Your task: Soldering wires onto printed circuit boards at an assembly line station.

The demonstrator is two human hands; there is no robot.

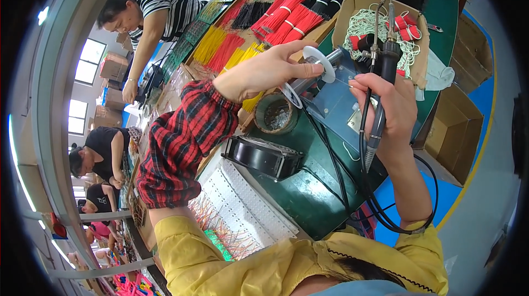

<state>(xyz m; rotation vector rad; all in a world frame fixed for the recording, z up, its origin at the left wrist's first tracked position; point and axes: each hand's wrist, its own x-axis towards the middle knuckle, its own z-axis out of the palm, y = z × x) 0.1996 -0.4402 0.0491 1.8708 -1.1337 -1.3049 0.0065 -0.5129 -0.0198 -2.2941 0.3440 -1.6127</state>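
My left hand (264, 70), in a red plaid sleeve cover, reaches forward with its fingertips at a white spool of solder wire (314, 70). A thin strand of solder runs from the spool toward my right hand. My right hand (386, 109) grips a black soldering iron (383, 75) upright, its metal tip pointing away and its black cord (366, 186) looping down past my wrist. Below both hands lies a blue fixture plate (336, 103) on the green bench top (297, 191).
A round tin (277, 113), a black fan (263, 155) and a white circuit panel with coloured leads (248, 208) lie near me. Bundles of red, yellow and black wires (275, 18) and cardboard boxes (452, 125) sit beyond. Other people work along the line at left.
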